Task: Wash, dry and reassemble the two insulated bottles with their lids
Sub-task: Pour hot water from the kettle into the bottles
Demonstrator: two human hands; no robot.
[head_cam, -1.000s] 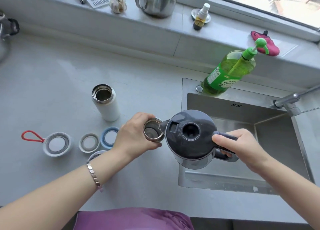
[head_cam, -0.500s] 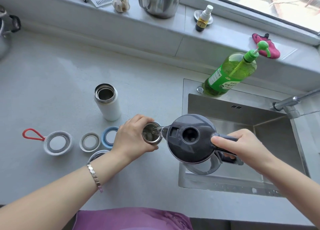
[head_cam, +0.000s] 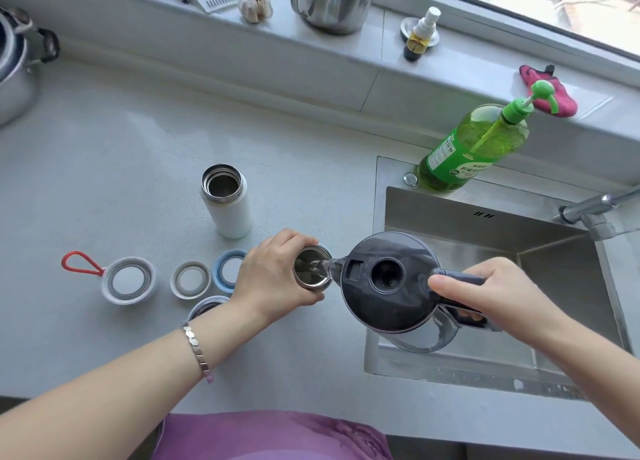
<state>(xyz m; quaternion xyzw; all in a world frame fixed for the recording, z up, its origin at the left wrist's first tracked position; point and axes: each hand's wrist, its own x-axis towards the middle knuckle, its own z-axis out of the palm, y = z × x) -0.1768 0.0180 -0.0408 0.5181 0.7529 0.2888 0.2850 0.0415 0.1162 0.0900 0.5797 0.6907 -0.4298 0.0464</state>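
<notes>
Quick tally: two open bottles, a white bottle (head_cam: 227, 210) and a steel-rimmed bottle (head_cam: 306, 276). Four lid bits: red-loop lid (head_cam: 128, 279), grey ring (head_cam: 190, 279), blue ring (head_cam: 228, 269), half-hidden lid (head_cam: 207, 302). One dark jug (head_cam: 388, 286), one soap dispenser (head_cam: 474, 148), one spray bottle (head_cam: 420, 33).

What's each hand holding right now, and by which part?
Left hand grips the open bottle below its rim; right hand holds the grey kettle by its handle.

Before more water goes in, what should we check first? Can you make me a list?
1. Left hand grips the held bottle: ok.
2. Right hand holds the jug by its handle: ok.
3. Jug spout over the bottle mouth, water landing inside: ok.
4. Room left in the held bottle: cannot tell.
5. White bottle upright, away from the pour: ok.
6. Red-loop lid off, on the counter: ok.
</notes>
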